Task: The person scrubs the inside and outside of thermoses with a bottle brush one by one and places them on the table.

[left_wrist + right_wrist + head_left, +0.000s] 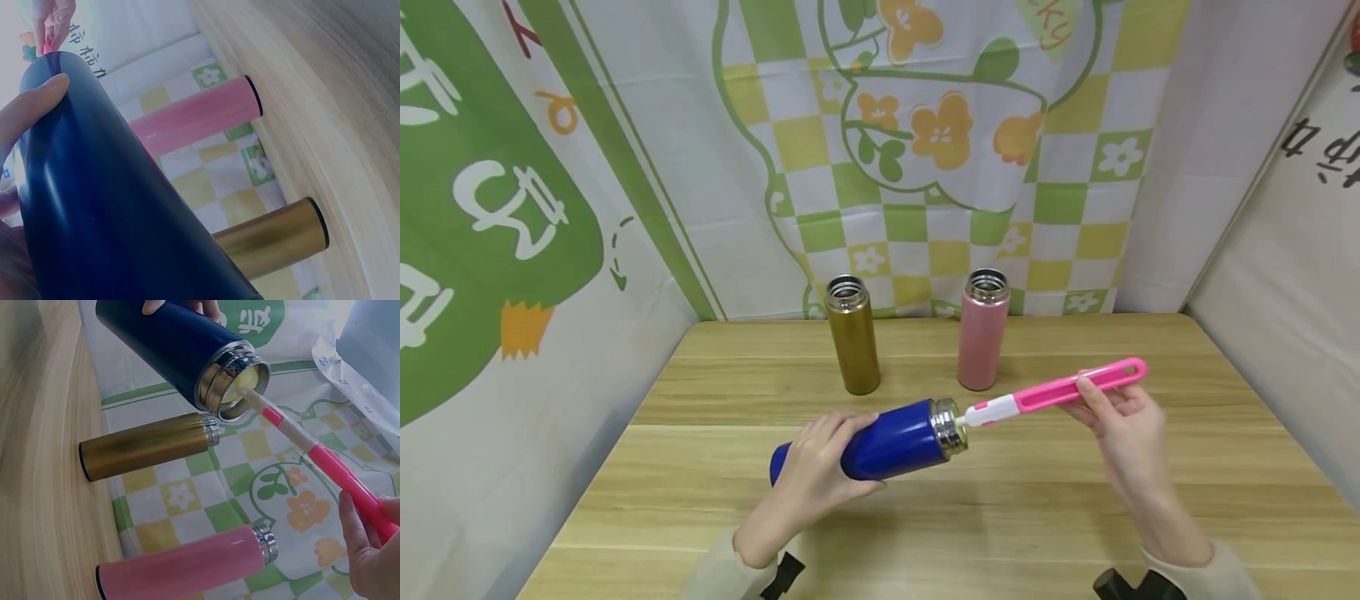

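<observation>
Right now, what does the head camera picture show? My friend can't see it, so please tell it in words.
A person's left hand holds a blue bottle tilted above a wooden table, while the right hand pushes a pink bottle brush into its open mouth. Behind stand a gold bottle and a pink bottle, both uncapped.

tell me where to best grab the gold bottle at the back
Grip the gold bottle round its mid-body, coming from the front or its left. It stands upright, lidless, a plain cylinder, with the pink bottle apart on its right.
</observation>
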Demonstrator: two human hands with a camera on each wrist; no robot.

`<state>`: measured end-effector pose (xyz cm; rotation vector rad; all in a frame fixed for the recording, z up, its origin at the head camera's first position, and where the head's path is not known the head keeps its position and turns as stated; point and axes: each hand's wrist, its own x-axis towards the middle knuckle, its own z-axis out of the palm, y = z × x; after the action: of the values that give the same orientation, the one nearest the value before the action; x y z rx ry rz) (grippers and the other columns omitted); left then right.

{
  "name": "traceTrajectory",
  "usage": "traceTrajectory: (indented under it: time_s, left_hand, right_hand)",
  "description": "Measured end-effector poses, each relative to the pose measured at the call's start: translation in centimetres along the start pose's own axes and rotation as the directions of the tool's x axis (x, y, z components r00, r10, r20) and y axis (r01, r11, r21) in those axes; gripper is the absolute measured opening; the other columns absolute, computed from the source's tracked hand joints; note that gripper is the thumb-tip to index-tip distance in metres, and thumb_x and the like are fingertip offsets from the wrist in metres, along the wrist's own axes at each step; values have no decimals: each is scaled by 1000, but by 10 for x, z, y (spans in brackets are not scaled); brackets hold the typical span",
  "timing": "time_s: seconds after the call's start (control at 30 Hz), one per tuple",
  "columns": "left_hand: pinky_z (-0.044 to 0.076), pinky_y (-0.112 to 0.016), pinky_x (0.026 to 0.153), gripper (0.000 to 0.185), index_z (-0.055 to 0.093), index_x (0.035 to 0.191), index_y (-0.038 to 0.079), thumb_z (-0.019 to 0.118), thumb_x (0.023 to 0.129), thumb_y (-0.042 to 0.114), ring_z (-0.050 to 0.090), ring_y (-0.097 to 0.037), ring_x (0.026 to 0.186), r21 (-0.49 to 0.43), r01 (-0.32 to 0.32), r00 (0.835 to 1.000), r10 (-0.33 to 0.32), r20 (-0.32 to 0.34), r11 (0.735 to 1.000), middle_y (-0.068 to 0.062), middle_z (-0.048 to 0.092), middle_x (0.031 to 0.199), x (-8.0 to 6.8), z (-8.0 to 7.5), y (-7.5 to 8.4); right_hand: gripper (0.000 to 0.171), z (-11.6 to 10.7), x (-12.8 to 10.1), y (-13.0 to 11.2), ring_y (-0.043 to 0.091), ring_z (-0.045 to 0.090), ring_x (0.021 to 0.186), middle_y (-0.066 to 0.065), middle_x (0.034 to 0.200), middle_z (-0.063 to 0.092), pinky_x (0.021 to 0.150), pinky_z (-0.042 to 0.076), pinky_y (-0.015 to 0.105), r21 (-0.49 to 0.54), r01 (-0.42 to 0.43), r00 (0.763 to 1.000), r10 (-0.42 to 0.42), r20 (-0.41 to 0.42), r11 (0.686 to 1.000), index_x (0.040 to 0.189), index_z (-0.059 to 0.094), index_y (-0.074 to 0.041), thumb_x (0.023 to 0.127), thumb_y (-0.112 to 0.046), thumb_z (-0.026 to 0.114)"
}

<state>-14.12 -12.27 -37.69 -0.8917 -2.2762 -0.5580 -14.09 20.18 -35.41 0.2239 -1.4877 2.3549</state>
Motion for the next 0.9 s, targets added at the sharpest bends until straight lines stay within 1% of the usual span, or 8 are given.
traceTrajectory:
  time_s: [0.07, 0.23, 0.33, 0.43, 0.53, 0.63, 0.83, 0.9]
  left_hand:
    - [47, -38, 74, 74, 59, 106, 8, 85, 42, 35, 57, -19, 87, -11, -2, 1000, 2, 5, 1000, -2, 60, 95, 1, 1, 3]
    - [47, -37, 75, 72, 58, 107, 8, 84, 46, 37, 57, -19, 90, -44, -24, 999, 25, 36, 999, -3, 60, 98, 9, 5, 15]
    - [47, -37, 75, 72, 58, 108, 8, 84, 47, 37, 56, -19, 90, -50, -15, 999, 17, 42, 999, -3, 60, 97, 11, 7, 17]
    - [47, -37, 75, 73, 58, 108, 9, 84, 46, 36, 56, -18, 90, -56, 2, 999, 0, 41, 998, -2, 60, 96, 10, 7, 17]
    - [47, -38, 76, 72, 58, 108, 9, 84, 47, 36, 56, -19, 90, -59, 5, 999, -2, 50, 998, -2, 60, 97, 9, 7, 17]
    - [47, -38, 76, 72, 58, 109, 8, 84, 47, 36, 56, -19, 91, -59, 11, 998, -8, 55, 998, -3, 60, 97, 8, 6, 16]
    - [48, -38, 75, 74, 57, 109, 9, 85, 46, 35, 57, -19, 89, -50, 47, 998, -45, 53, 998, -2, 60, 96, 5, 1, 13]
    - [48, -38, 74, 74, 57, 109, 9, 85, 46, 35, 57, -19, 88, -44, 50, 998, -48, 50, 998, -2, 60, 96, 5, 0, 12]
  right_hand:
    - [12, -11, 3, 21, 25, 64, 82, 15, 89, 63, 75, 48, 32, -3, -2, 998, 2, 63, 1000, 97, 54, 6, 85, 4, 51]
    - [28, -58, 17, 114, 41, 58, 90, 29, 103, 56, 77, 47, 42, -59, 4, 983, 7, 185, 998, 112, 47, 8, 85, 2, 53]
    - [34, -67, 20, 142, 45, 55, 91, 31, 105, 54, 78, 46, 44, -90, 4, 989, 9, 147, 996, 114, 45, 8, 84, 0, 56]
    - [34, -69, 21, 148, 45, 55, 90, 31, 105, 54, 77, 47, 44, -89, 9, 991, 2, 131, 996, 114, 45, 7, 83, -1, 57]
    - [31, -67, 21, 144, 45, 56, 90, 31, 104, 55, 76, 47, 44, -87, 25, 989, -12, 145, 996, 114, 46, 8, 85, 1, 54]
    - [28, -56, 20, 121, 43, 57, 89, 30, 102, 55, 76, 47, 43, -40, 44, 987, -37, 158, 998, 112, 46, 11, 85, 6, 51]
    - [19, -9, 9, 30, 30, 64, 80, 21, 89, 62, 72, 49, 36, 72, 116, 986, -123, 114, 991, 101, 52, 13, 83, 7, 53]
    - [15, 3, 5, 5, 24, 65, 77, 15, 85, 64, 71, 49, 34, 62, 125, 988, -130, 83, 990, 97, 56, 10, 83, 6, 54]
